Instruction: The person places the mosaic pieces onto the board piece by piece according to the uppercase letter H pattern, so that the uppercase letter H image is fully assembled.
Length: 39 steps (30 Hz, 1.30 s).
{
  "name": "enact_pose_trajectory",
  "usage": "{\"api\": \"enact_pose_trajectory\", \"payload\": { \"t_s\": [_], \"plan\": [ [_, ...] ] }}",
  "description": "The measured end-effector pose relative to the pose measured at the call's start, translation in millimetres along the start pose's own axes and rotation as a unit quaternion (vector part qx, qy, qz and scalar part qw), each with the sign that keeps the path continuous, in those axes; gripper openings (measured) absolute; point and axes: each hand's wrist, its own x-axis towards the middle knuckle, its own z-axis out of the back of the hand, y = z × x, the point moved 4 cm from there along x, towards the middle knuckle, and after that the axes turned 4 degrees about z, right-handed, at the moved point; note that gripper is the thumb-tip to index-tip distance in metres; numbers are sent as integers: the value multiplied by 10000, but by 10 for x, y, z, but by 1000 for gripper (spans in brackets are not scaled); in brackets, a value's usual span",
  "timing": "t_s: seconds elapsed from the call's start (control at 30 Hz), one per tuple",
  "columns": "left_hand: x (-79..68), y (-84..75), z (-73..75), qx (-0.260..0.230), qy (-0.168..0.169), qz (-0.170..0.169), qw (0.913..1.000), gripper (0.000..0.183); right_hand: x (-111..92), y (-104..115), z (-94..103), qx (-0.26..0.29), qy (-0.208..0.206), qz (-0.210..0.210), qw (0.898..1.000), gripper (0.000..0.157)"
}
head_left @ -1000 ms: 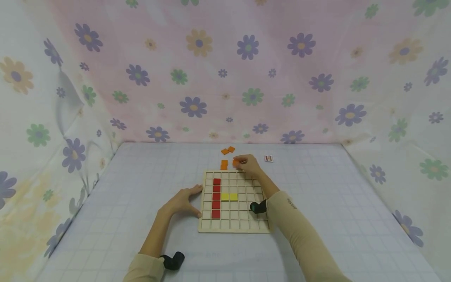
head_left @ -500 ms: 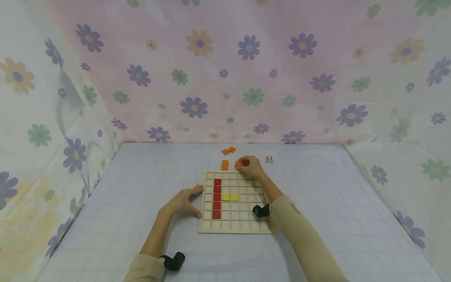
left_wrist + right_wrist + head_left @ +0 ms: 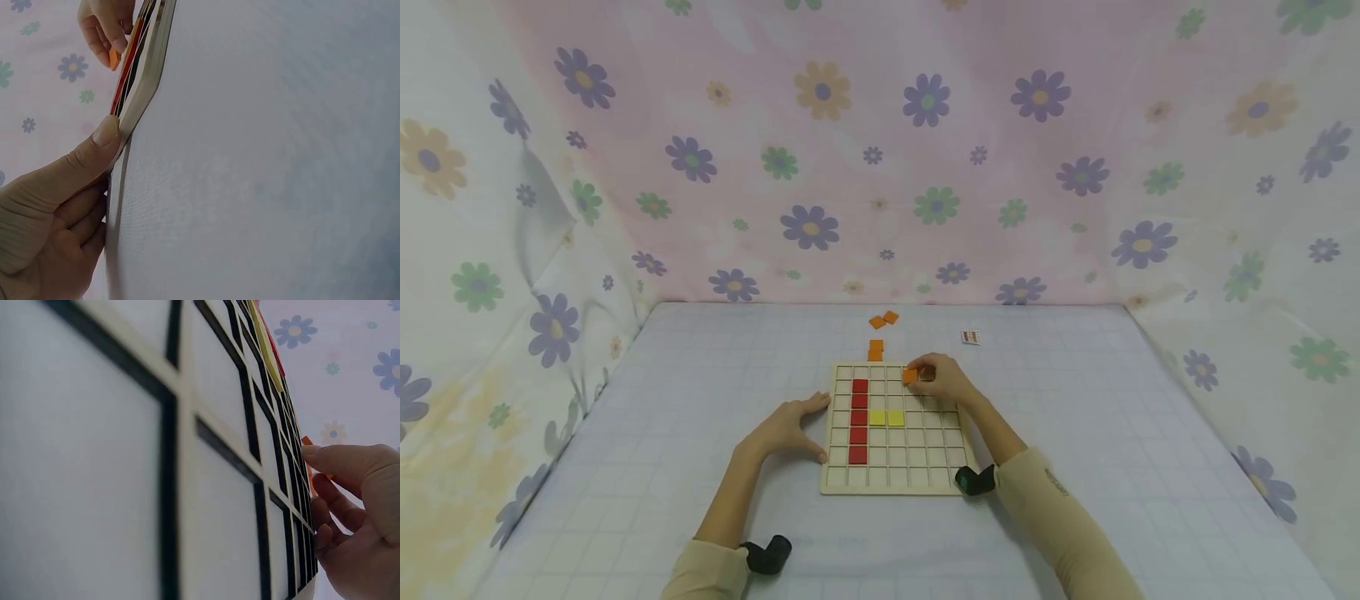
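Observation:
A wooden grid board (image 3: 917,457) lies on the table. A column of several red tiles (image 3: 859,417) sits in its cells, with two yellow tiles (image 3: 887,418) in a row to the right. Between thumb and fingertips, my right hand (image 3: 946,379) pinches an orange tile (image 3: 910,376) over the board's far row; whether the tile touches a cell cannot be told. The right wrist view shows only a sliver of that orange tile (image 3: 306,441) beyond the thumb. My left hand (image 3: 786,429) rests against the board's left edge, thumb and index finger spread apart along it.
Just behind the board lie two orange tiles (image 3: 876,350), close together. Two more orange tiles (image 3: 883,320) are farther back. A small patterned card (image 3: 971,337) lies at the back right. Flowered cloth (image 3: 887,233) walls the table at the back and sides.
My right hand has drawn the orange tile from behind the board toward me, over the far row of cells. My left hand stays at the board's edge.

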Motion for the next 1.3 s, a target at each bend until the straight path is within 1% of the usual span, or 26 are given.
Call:
{"api": "enact_pose_trajectory", "payload": {
  "t_s": [0.1, 0.17, 0.33, 0.43, 0.63, 0.83, 1.0, 1.1, 1.23, 1.3],
  "plan": [
    [9, 10, -1, -2, 11, -11, 10000, 100, -39, 9, -29, -125, 73, -100, 9998, 32],
    [15, 19, -3, -8, 14, -27, 10000, 100, -53, 27, -40, -215, 171, -66, 9996, 31],
    [10, -1, -2, -58, 20, -70, 10000, 99, -71, 66, -43, -382, 426, 304, 9979, 31],
    [7, -17, -3, -75, 24, -54, 10000, 99, -80, 74, -33, -364, 437, 459, 9973, 30],
    [10, -19, -3, -2, 1, 51, 10000, 99, -83, 67, -11, -266, 328, 412, 9983, 28],
    [7, -17, 2, 26, 8, 78, 10000, 99, -73, 75, 3, -257, 281, 392, 9985, 27],
    [5, -18, 0, -59, 11, 43, 10000, 99, -55, 54, 2, -417, 295, 223, 9984, 22],
    [3, -14, 1, -63, 22, 14, 10000, 99, -41, 34, 3, -473, 194, 97, 9986, 20],
    [3, -3, 0, -5, 16, 14, 10000, 99, -37, 30, 6, -551, 68, 58, 9984, 22],
    [7, -12, -6, -30, 13, -27, 10000, 99, -49, 32, 15, -604, 75, 38, 9981, 24]
  ]
}}
